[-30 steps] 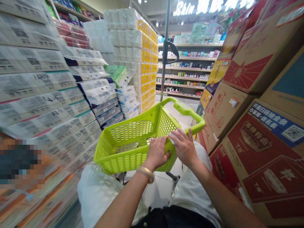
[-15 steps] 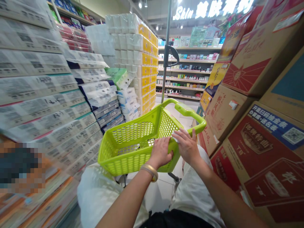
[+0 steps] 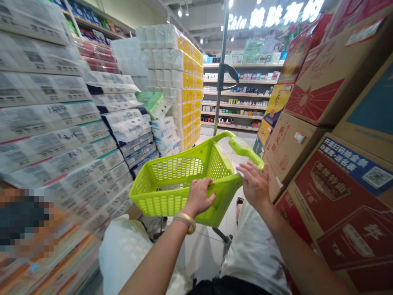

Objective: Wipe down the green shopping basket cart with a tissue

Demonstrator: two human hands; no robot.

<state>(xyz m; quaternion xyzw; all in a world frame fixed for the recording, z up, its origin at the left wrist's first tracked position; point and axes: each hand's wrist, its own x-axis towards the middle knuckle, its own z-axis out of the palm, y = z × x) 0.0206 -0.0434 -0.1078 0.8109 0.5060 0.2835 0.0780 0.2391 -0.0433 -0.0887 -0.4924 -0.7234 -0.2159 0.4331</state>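
Note:
A lime-green shopping cart (image 3: 172,200) with a perforated plastic basket stands in front of my knees, its inside mostly bare. My left hand (image 3: 199,197) grips its near rim, fingers over the edge and thumb outside; a gold-coloured bangle circles that wrist. At the cart's right end, my right hand (image 3: 254,184) is by the lower end of the looped handle (image 3: 245,149). A small white piece (image 3: 240,174), perhaps tissue, sits under its fingers. Whether that palm touches the handle is hidden.
Tall stacks of wrapped paper packs (image 3: 58,110) line the left, with yellow-and-white packs (image 3: 181,90) farther on. Cartons (image 3: 334,188) crowd the right side. A metal pole (image 3: 220,98) rises behind the cart; stocked shelves (image 3: 236,94) stand at the back. The lower left corner is blurred.
My right hand has moved right, off the basket's corner and toward the handle's end, with the white piece. My left hand has shifted slightly left along the rim. The cart has turned slightly.

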